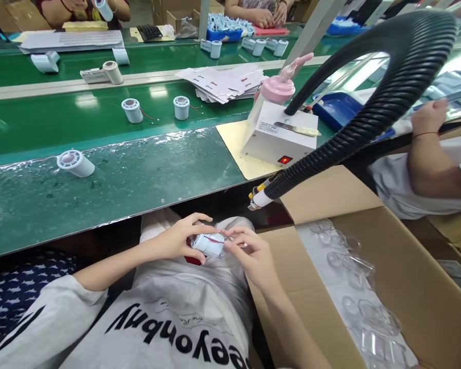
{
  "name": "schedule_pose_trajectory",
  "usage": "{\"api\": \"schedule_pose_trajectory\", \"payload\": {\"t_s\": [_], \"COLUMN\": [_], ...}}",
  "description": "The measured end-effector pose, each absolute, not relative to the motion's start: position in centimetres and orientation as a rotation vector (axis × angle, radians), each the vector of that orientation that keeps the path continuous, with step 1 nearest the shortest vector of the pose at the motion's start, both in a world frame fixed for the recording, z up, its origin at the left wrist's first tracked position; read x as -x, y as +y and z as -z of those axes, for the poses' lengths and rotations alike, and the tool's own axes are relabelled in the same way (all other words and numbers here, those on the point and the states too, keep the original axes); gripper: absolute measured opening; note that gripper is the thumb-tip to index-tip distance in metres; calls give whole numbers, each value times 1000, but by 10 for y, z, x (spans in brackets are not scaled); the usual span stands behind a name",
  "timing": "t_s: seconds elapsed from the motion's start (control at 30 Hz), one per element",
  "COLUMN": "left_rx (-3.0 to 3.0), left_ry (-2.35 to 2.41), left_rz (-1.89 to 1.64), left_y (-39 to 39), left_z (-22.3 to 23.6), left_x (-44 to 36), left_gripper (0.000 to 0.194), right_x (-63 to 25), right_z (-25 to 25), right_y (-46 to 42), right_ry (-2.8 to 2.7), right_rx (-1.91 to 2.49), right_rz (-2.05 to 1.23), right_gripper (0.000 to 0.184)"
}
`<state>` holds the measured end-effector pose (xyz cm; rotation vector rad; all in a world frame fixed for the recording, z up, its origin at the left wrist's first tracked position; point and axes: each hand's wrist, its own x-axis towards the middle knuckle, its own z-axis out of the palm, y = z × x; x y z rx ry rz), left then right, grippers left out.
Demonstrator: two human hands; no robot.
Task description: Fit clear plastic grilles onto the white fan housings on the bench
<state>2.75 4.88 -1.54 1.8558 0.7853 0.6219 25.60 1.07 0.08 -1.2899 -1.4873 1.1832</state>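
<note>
Both hands meet in the lap below the table edge, left hand (178, 240) cupping a small white part (209, 244), right hand (249, 253) pinching its end where a thin red wire (214, 239) runs; it looks light, rigid plastic, best held by the body, since the wire seems fragile

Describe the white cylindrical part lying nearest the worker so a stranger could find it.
Start at the green conveyor belt, then drop to the plastic-covered near table. At its left lies a white cylindrical part, alone on its side with its vented end showing; the others stand on the belt.
</note>
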Motion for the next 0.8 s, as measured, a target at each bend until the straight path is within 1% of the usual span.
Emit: {"api": "schedule_pose_trajectory", "payload": {"t_s": [0.1,0.13,0.2,0.23,0.33,0.43,0.5,0.63,0.8], "left_rx": [-1746,-1693,-1558,-1481,-1299,-1251,-1242,-1296,-1610], "left_ry": [691,693,755,784,799,805,812,819,689], "left_rz": [-578,-580,-595,-597,-567,-514,-498,-511,-659], "left_y": [46,45,42,40,36,34,34,35,37], "left_z": [13,12,10,10,10,9,8,5,1], "left_x": [-28,-29,-29,-30,-28,-25,-23,-21,-20], "left_gripper": [68,69,70,71,77,80,81,80,73], "right_x": [-261,-262,-264,-264,-265,-267,-268,-270,-270], "right_z": [-1,-1,-1,-1,1,3,3,0,-1], "right_y": [12,11,9,8,1,-3,-5,-5,-7], "right_ry": [-1401,-1396,-1474,-1558,-1827,-1906,-1905,-1895,-1841], "right_rx": [1213,1181,1143,1139,1127,1074,1048,1064,1111], "right_rz": [-1272,-1297,-1296,-1261,-1066,-938,-900,-916,-1026], "right_gripper": [36,34,22,19,32,32,35,34,37]}}
